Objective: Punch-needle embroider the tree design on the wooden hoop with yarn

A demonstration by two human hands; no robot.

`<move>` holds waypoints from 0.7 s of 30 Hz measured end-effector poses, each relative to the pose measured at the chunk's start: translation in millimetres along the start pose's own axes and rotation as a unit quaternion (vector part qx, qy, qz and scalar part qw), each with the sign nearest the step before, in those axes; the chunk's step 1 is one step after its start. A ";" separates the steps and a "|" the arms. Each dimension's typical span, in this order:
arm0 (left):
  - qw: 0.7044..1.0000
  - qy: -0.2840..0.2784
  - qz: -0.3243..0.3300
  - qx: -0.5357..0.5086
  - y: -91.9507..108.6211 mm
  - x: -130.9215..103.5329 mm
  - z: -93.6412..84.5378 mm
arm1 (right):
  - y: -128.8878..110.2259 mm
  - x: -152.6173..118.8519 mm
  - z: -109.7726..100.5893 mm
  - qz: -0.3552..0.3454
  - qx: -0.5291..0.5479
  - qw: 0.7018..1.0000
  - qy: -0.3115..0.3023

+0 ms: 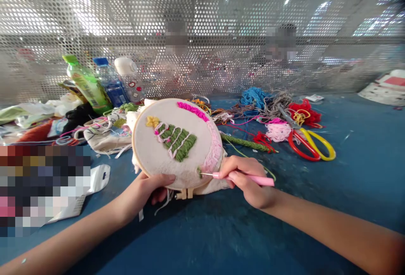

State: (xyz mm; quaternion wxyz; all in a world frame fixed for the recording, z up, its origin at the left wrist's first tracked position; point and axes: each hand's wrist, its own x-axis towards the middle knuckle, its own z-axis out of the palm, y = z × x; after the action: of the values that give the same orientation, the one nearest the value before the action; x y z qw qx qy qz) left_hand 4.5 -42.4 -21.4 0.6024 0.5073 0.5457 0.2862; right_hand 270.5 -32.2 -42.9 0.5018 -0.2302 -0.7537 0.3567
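A: With the hoop (134, 138) as the dial and twelve lying away from the person, how is everything made?
B: It's a round, wood-coloured ring, in front of the person over the blue tabletop (357, 148), with pale cloth (145, 152) stretched in it. The yarn stands proud of the weave: a ropy green tree (181, 147), a knobbly yellow star (152, 121), and a fluffy arc (213, 152) running from magenta at twelve to pale pink at four.
A: And the fingers?
B: The left hand (148, 186), at seven, grips the rim, thumb across the front. The right hand (248, 168), at four, pinches a smooth pink needle tool (263, 180); its metal tip meets a small green patch (199, 172) beside the arc's lower end. Whether it pierces the weave, one cannot tell.
A: Any room around it?
B: A clamp (184, 193) juts out at six, with bare tabletop nearer the person. Bottles crowd ten, tangled yarn (255, 97) two. Scissors (319, 156) lie at three; beyond them the surface opens wide.
A: Which way does it all point?
B: The tree's long axis runs from four towards the star at ten. The tool lies nearly level, tip to nine, butt to three.
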 end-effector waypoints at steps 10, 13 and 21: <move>1.000 -0.003 0.007 0.010 1.9 -3.3 1.8 | 2.9 -1.0 1.5 0.014 0.030 0.999 0.028; 1.000 -0.014 0.009 0.009 1.6 -0.8 -0.2 | 4.8 -2.5 1.2 0.026 0.048 0.998 0.028; 0.999 -0.032 0.025 0.012 5.6 -6.2 3.5 | -5.4 6.2 5.8 0.003 -0.050 0.998 -0.046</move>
State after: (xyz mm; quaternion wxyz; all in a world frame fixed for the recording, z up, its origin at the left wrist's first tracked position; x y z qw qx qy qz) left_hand 7.5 -47.1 -14.4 0.6062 0.5366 0.5170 0.2781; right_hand 262.8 -33.0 -36.4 0.4535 -0.2410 -0.7921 0.3299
